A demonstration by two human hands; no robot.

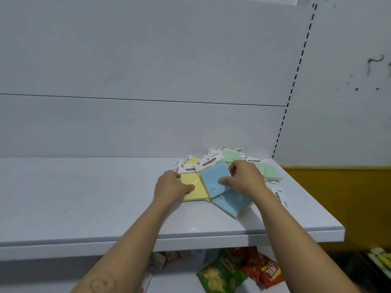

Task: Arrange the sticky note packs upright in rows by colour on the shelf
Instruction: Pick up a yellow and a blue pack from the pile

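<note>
The left hand (171, 187) gripped a yellow pack (196, 190) on the shelf (84, 197) while the right hand (244, 179) pinched a blue pack (213, 179) between the two; green packs (271, 172) lay beyond.

- yellow pack (193, 188) lay flat on the white shelf (84, 197), front-left of the pile
- blue pack (214, 179) was tipped up, overlapping the second blue pack (231, 203)
- green packs (268, 171) sat jumbled behind, right side

single head view, close, forward and slightly down onto the shelf (84, 208)
</note>
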